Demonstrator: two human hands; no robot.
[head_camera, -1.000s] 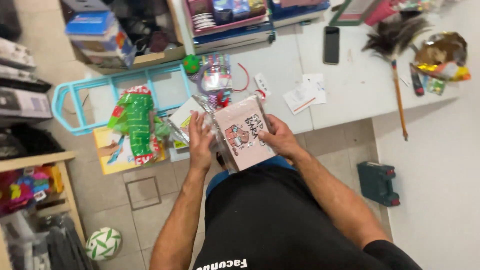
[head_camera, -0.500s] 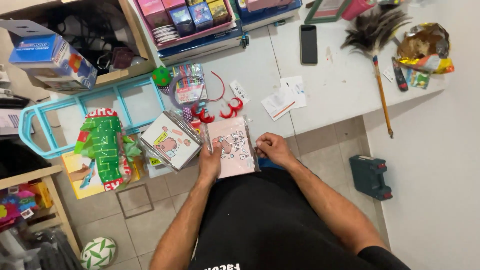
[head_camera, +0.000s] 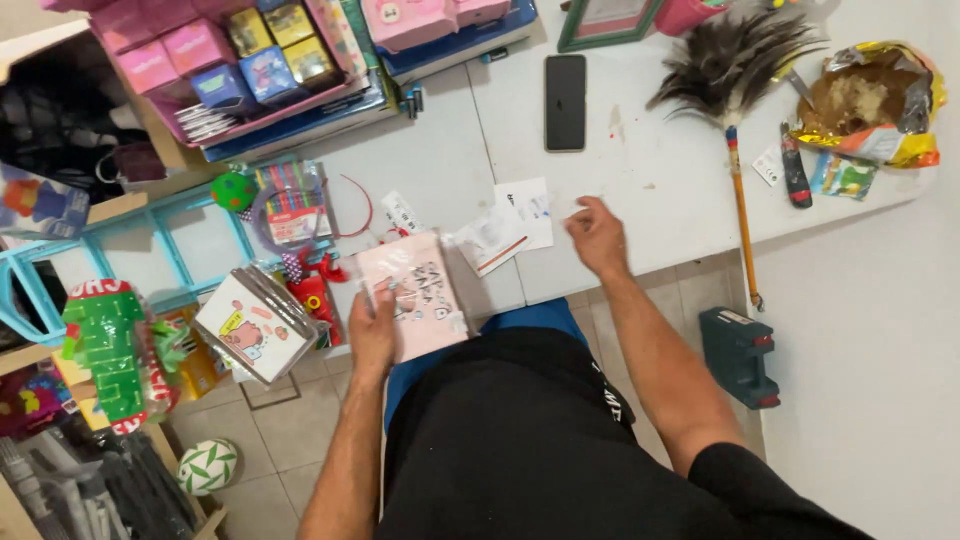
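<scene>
Pink packet (head_camera: 418, 297): flat, rectangular, wrapped in clear film, dark lettering and small drawings on its face; lies at the near edge of the bench, overhanging toward the person's lap. Held along its left edge by the left hand (head_camera: 372, 325), fingers curled over the border.

Bench (head_camera: 640, 190): white top, spans the upper part of the view, with tiled floor below its near edge.

Blue plastic frame (head_camera: 170, 245): ladder-like, off the bench's left end.

Feather duster (head_camera: 735, 75): dark plumes, long orange-and-blue handle running down past the bench edge, at the right.

Green wrapped toy (head_camera: 108, 355): red trim, far left, low in the view.

Clear flat pack (head_camera: 255, 325): white card with a pink cartoon animal inside, tilted, just left of the pink packet.

Foil bag (head_camera: 870, 100): gold, torn open, at the far right corner of the bench.

Right hand (head_camera: 598, 235): empty, fingers loosely spread and part-bent, hovering just above the bench, right of the paper slips and well apart from the pink packet.

Black phone (head_camera: 565, 102): face down or dark, lying flat on the bench beyond the right hand.

Paper slips (head_camera: 512, 225): white, two or three overlapping, between the pink packet and the right hand.
</scene>
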